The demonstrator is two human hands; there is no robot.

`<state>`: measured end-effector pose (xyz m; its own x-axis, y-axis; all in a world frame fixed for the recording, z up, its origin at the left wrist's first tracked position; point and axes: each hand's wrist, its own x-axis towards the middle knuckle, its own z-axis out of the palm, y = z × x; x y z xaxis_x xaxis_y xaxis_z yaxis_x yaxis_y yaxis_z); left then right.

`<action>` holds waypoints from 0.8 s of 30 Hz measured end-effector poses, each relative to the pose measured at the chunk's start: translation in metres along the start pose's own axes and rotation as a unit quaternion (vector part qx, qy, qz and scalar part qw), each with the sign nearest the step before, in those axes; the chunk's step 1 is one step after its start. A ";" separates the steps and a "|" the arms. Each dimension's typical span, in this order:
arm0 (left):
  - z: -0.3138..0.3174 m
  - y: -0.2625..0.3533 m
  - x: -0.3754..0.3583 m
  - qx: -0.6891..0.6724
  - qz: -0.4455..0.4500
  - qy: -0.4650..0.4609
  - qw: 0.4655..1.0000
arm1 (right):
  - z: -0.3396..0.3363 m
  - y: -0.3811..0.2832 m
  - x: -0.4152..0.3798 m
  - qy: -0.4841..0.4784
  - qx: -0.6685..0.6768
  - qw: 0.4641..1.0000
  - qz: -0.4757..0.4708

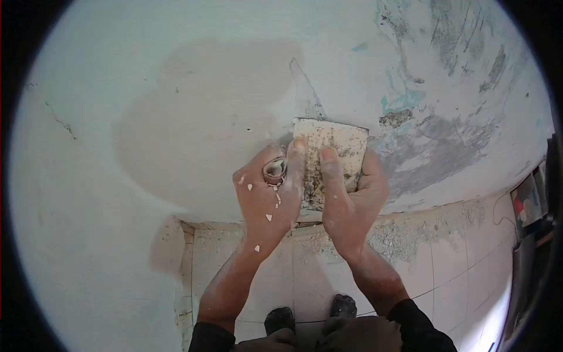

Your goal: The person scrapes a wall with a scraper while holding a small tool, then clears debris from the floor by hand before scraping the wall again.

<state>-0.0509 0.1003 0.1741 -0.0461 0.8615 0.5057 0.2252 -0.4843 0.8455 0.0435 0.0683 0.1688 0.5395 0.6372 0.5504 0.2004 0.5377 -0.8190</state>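
A square, plaster-crusted scraper plate [335, 138] is held up against the wall, its dark upper edge right at the wall surface. My right hand [356, 196] grips it from the right, thumb flat on its face and fingers curled behind its side. My left hand [267, 190] is closed beside it, with its thumb along the plate's left edge. Out of the left fist shows the round, hollow end of a tube-like handle [274, 170]; the rest of it is hidden. White flakes and dust cover the left hand and wrist.
The pale wall [88, 176] has a large damp-looking patch [182, 111] at left and grey, peeled areas [437, 152] at right. Plaster debris [404, 240] lies on the tiled floor [410, 276] along the wall. Dark items [531, 199] stand at far right. My feet [311, 314] are below.
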 end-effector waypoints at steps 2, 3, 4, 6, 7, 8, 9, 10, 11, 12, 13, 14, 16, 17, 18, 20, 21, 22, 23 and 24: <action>-0.001 -0.007 -0.006 -0.072 0.014 0.012 0.997 | -0.004 0.011 -0.013 0.008 -0.014 1.000 -0.001; 0.001 -0.019 -0.020 -0.002 0.016 0.003 1.000 | -0.006 0.016 -0.021 0.019 -0.027 0.999 -0.004; 0.003 -0.027 -0.026 0.069 0.022 -0.004 0.997 | -0.006 0.021 -0.025 0.015 -0.025 1.000 -0.011; 0.002 -0.023 -0.021 0.064 0.002 -0.003 0.998 | -0.003 0.020 -0.029 0.015 -0.028 0.999 -0.004; 0.000 -0.017 -0.018 0.060 -0.025 -0.010 0.998 | -0.003 0.018 -0.022 0.014 -0.028 0.999 -0.003; -0.002 -0.005 -0.005 0.057 -0.001 0.007 0.998 | 0.002 0.001 -0.005 0.003 -0.024 1.000 -0.006; -0.004 0.006 -0.001 0.057 -0.004 0.004 0.998 | 0.005 -0.010 0.004 -0.007 -0.020 1.000 -0.009; -0.006 0.016 0.004 -0.003 -0.019 0.001 1.000 | 0.007 -0.014 0.005 -0.002 0.032 0.999 0.008; -0.006 0.021 0.007 -0.062 -0.032 0.000 0.998 | 0.005 -0.012 0.003 -0.002 0.033 0.999 0.005; -0.006 0.015 0.002 -0.028 -0.043 -0.004 0.999 | 0.000 -0.006 -0.005 -0.003 -0.034 0.999 -0.001; -0.005 0.003 -0.007 -0.029 -0.041 -0.003 0.999 | -0.004 0.000 -0.012 -0.003 -0.099 0.995 -0.007; -0.005 -0.004 -0.013 -0.005 -0.032 -0.019 0.999 | -0.003 0.007 -0.016 -0.004 -0.096 0.995 -0.014; -0.002 -0.015 -0.017 0.034 0.018 -0.007 0.999 | -0.002 0.018 -0.023 0.025 -0.051 0.998 0.011; -0.003 -0.008 -0.006 0.035 0.020 -0.007 0.999 | 0.001 0.010 -0.014 0.025 -0.050 0.998 0.010; -0.006 0.004 0.010 -0.003 0.047 0.004 0.999 | 0.007 -0.005 0.003 0.017 -0.065 0.997 -0.029; -0.013 0.028 0.029 -0.042 0.073 0.012 0.996 | 0.013 -0.030 0.023 0.010 -0.083 0.994 -0.068; -0.018 0.040 0.036 -0.065 0.071 0.001 0.995 | 0.018 -0.040 0.030 0.018 -0.074 0.995 -0.071; -0.021 0.047 0.041 -0.089 0.070 -0.006 0.994 | 0.020 -0.046 0.034 0.023 -0.065 0.995 -0.076; -0.019 0.045 0.037 -0.093 0.073 -0.001 0.993 | 0.019 -0.044 0.030 0.020 -0.065 0.994 -0.083; -0.016 0.037 0.026 -0.053 0.050 0.004 0.997 | 0.015 -0.035 0.017 0.026 -0.068 0.995 -0.073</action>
<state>-0.0589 0.1023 0.2211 -0.0360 0.8068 0.5897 0.1248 -0.5818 0.8037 0.0338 0.0685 0.2094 0.5371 0.5260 0.6594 0.3869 0.5411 -0.7467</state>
